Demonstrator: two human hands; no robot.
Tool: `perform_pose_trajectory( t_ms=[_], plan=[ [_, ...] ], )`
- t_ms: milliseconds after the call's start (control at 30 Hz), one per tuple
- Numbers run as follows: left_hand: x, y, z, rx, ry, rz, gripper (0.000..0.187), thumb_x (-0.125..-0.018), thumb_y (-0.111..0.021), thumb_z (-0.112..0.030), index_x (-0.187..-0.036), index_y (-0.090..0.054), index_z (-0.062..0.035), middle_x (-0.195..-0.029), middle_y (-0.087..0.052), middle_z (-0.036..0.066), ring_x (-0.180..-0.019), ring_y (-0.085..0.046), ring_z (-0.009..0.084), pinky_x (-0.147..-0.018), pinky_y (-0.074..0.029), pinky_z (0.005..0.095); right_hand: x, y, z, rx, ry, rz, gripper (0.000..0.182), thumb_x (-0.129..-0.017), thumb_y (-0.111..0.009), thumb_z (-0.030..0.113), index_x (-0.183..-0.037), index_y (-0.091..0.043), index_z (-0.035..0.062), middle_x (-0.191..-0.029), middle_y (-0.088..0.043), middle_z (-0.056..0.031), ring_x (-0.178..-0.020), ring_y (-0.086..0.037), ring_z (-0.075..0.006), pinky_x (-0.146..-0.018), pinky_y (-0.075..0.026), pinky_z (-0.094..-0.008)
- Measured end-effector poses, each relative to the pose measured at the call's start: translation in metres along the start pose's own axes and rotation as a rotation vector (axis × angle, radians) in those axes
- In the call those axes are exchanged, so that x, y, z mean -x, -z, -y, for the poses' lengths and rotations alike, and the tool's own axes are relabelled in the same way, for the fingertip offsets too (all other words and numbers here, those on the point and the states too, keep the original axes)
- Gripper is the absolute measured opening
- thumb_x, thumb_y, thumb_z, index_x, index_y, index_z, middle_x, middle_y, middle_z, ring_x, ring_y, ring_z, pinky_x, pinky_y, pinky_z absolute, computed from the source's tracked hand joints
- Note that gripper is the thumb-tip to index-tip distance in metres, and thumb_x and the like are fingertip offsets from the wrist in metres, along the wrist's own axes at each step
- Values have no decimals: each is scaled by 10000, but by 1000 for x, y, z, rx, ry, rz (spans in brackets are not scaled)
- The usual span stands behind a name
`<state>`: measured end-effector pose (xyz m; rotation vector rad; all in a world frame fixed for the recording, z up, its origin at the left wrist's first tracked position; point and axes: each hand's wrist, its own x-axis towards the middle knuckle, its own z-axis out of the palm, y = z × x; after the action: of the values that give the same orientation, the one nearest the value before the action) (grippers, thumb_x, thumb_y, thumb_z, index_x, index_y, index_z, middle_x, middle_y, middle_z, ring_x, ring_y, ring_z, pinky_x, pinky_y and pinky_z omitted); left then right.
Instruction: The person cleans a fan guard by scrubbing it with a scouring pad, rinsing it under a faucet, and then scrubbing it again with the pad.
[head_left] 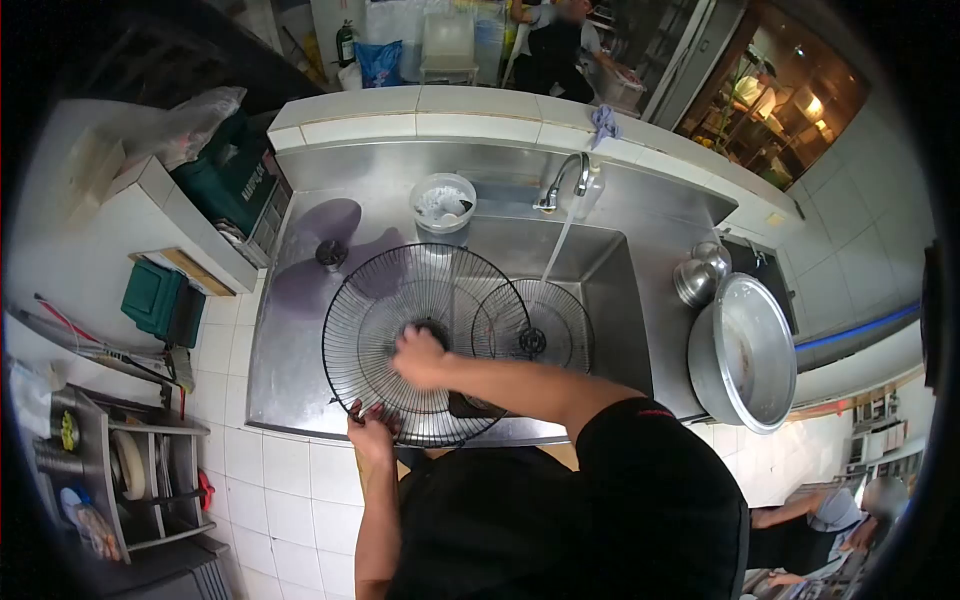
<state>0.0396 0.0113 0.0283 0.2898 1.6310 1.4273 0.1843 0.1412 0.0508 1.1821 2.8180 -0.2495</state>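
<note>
A round black wire fan guard (360, 330) lies tilted over the steel counter and the sink's left edge. My left hand (372, 432) grips its near rim with curled fingers. Pressed to the middle of the guard is my right hand (422, 358), closed and slightly blurred; whatever its fingers hold is hidden. A second wire fan guard (560, 318) rests in the sink basin (615, 290), under water running from the faucet (570, 175). On the counter to the left lies a purple translucent fan blade (325, 222), partly behind the first guard.
A white tub of suds (444, 205) stands at the back of the counter. Metal bowls (702, 272) and a large aluminium basin (745, 350) sit at the right. A tiled ledge (400, 103) runs behind. Co-workers (560, 50) appear beyond it and at the lower right.
</note>
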Motion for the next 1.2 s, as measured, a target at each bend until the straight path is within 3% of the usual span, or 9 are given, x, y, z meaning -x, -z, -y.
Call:
perform_pose_trajectory(
  t_ms=[100, 233, 400, 533, 567, 700, 867, 1033, 1200],
  plan=[
    [4, 0, 0, -42, 19, 15, 379, -984, -501, 15, -1359, -459, -15, -1026, -684, 179, -723, -713, 292, -528, -588, 385, -19, 7, -34, 19, -240, -202, 236, -817, -685, 198, -1000, -797, 99, -1161, -675, -178, -1154, -531, -353, -846, -455, -469],
    [5, 4, 13, 32, 67, 1, 361, -996, -495, 1, -1355, -456, 0, -1010, -688, 170, -747, -717, 290, -560, -604, 395, 23, 7, 11, -60, 298, 66, 409, -836, -682, 218, -1232, -718, 120, -1260, -607, -214, -1219, -519, -402, -920, -489, -529],
    [18, 30, 10, -36, 206, 240, 318, -1045, -604, -196, -1265, -597, 33, -1023, -704, 143, -811, -723, 242, -645, -602, 345, -2, 20, -36, -176, -277, -14, 426, -885, -668, 179, -1307, -705, 143, -1338, -601, -193, -1288, -479, -404, -1024, -435, -529],
    [-7, 54, -11, 108, 159, 169, 438, -978, -691, -393, -1175, -674, -3, -935, -698, 71, -723, -656, 181, -618, -551, 341, -1, 21, -38, -126, -218, 39, 457, -901, -656, 175, -1357, -673, 147, -1394, -572, -196, -1310, -463, -400, -1039, -426, -539],
    [-40, 67, -1, 82, 204, 156, 406, -992, -667, -427, -1073, -626, -32, -933, -661, 100, -783, -668, 264, -648, -584, 407, -1, 20, -36, -108, -223, 13, 459, -899, -654, 175, -1356, -670, 142, -1378, -575, -194, -1293, -468, -397, -1011, -432, -526],
    [-62, 36, -31, -72, 226, 416, 338, -1014, -615, -225, -1290, -511, -61, -965, -673, 142, -757, -708, 291, -650, -630, 455, 12, 10, 0, 34, -184, -14, 450, -896, -644, 202, -1340, -672, 135, -1341, -580, -198, -1246, -483, -390, -943, -449, -502],
    [-55, 20, -14, -134, 258, 310, 262, -1059, -469, -94, -1317, -462, -52, -1060, -664, 223, -715, -725, 385, -572, -630, 505, 34, -19, 21, 19, 157, -147, 426, -868, -626, 214, -1273, -681, 93, -1230, -604, -187, -1146, -531, -368, -882, -454, -499],
    [-33, 18, -4, -125, 240, 310, 260, -1054, -468, -84, -1310, -461, -39, -1060, -671, 228, -744, -730, 370, -574, -635, 479, -1, 1, -23, 53, -383, -246, 393, -861, -642, 217, -1221, -714, 75, -1261, -622, -202, -1163, -533, -358, -862, -452, -475],
    [-35, 16, 2, -94, 219, 269, 240, -1049, -452, -51, -1284, -456, -5, -1061, -678, 258, -706, -718, 361, -563, -634, 473, 37, -20, 36, -12, 92, -110, 405, -908, -584, 222, -1277, -682, 89, -1286, -584, -206, -1189, -519, -377, -891, -456, -499]
  ],
)
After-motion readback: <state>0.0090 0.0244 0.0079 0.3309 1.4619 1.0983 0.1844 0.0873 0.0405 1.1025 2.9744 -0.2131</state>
